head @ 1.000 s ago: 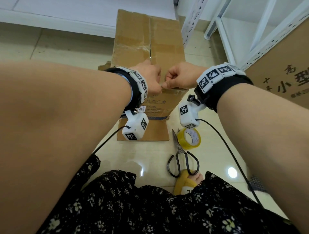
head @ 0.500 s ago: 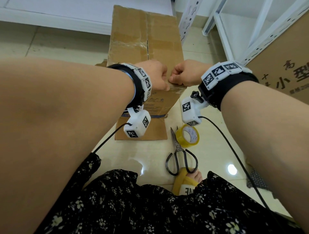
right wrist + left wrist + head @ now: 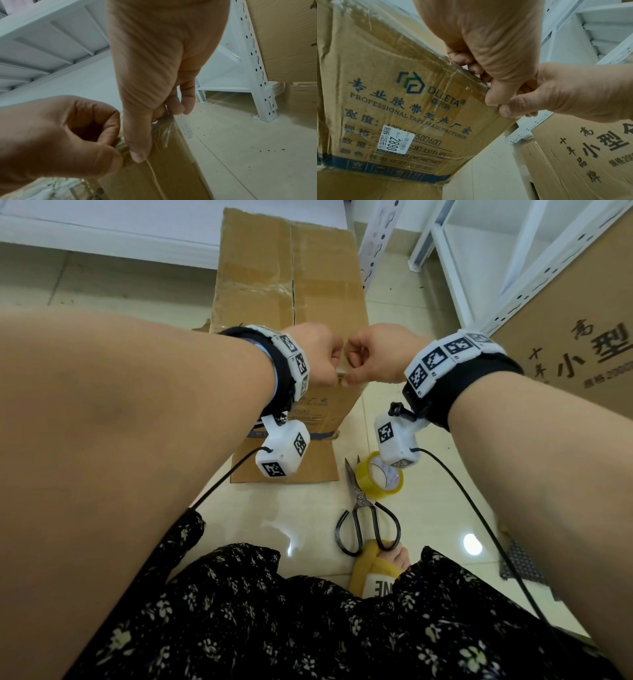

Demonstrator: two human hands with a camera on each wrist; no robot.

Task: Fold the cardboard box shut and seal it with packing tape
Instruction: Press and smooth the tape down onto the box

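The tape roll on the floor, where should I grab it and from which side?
Grip the tape roll across its outer rim, coming from above. It lies flat on the floor with its hole facing up, and the scissors lie close along its left, so the right side looks freer.

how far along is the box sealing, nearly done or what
Flaps of the cardboard box are folded shut. In hand: left hand and right hand pinch tape at the near top edge. The centre seam looks untaped; tape roll and scissors lie on the floor.
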